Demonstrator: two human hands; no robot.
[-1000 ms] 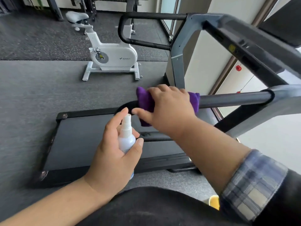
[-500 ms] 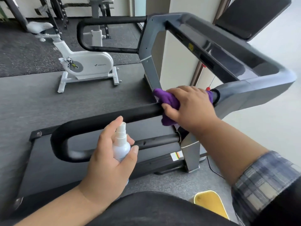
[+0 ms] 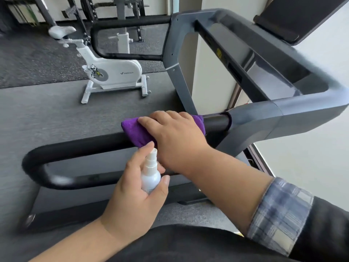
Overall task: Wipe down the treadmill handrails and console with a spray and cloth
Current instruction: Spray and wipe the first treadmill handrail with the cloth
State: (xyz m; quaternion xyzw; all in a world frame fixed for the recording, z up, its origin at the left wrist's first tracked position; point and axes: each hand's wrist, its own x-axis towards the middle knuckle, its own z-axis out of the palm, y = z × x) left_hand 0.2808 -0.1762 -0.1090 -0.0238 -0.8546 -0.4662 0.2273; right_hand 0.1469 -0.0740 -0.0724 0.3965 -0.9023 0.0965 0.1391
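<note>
Near handrail (image 3: 75,148): we see the black padded bar running from a curved end at lower left of the frame up toward the grey frame at right of centre.
Left hand (image 3: 136,197): low in the centre, our fingers are wrapped around the spray bottle (image 3: 151,176), forefinger arched up beside the nozzle, which sits just below the bar and close to the cloth.
Cloth (image 3: 136,132): the purple cloth is folded over the top of the near handrail, a little left of where the bar enters the grey frame.
Right hand (image 3: 175,137): it lies over the cloth, fingers draped across it and curled over the bar, clasping cloth against rail.
Step in hand: we judge this to be the wiping of the near handrail, spray held ready beside it.
Next move: it likely calls for sliding the cloth along the bar under steady pressure, toward the curved end at left; the far handrail (image 3: 130,22) at the top of the frame and the console (image 3: 302,14) at upper right look yet to be reached.
In the way: the left hand and bottle sit just under the cloth's path, so we would lift them aside first.
Around: a white exercise bike (image 3: 113,74) stands on the floor at upper left, well apart.
</note>
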